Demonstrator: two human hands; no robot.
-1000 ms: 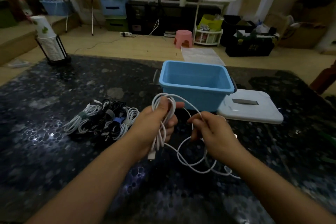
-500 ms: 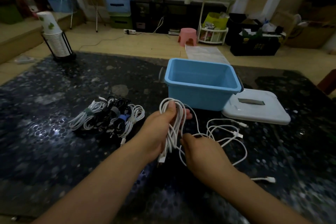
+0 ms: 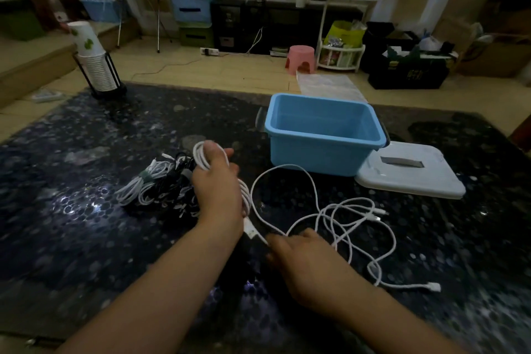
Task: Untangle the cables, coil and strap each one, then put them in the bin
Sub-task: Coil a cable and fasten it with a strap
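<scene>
**White cable half coiled in your left hand, loose end trailing across the table**

Your left hand (image 3: 215, 181) is clenched around a bundle of white loops, the coil (image 3: 205, 159) rising above your fingers and running down along your palm to a plug (image 3: 250, 230) that hangs just below your wrist. From that bundle the white cable (image 3: 287, 169) arcs up toward the blue bin (image 3: 324, 149), then drops toward the near edge, where it spreads in a loose tangle (image 3: 353, 221) on the dark table (image 3: 86, 224); its free end (image 3: 434, 286) lies toward the near right corner.

Your right hand (image 3: 304, 264) sits low over the table, palm down, knuckles toward you, fingers reaching left toward the plug. It is blurred, and you cannot tell whether it pinches the cable or merely touches it.

Your left forearm angles in from the near edge, the hand raised, back facing you.

Just left of that hand lies a pile of strapped cables (image 3: 155, 187), white and black. The bin stands open toward the far right of the table, its white lid (image 3: 411, 175) flat against its right side. A cup stack (image 3: 94, 60) stands at the far left corner.
</scene>
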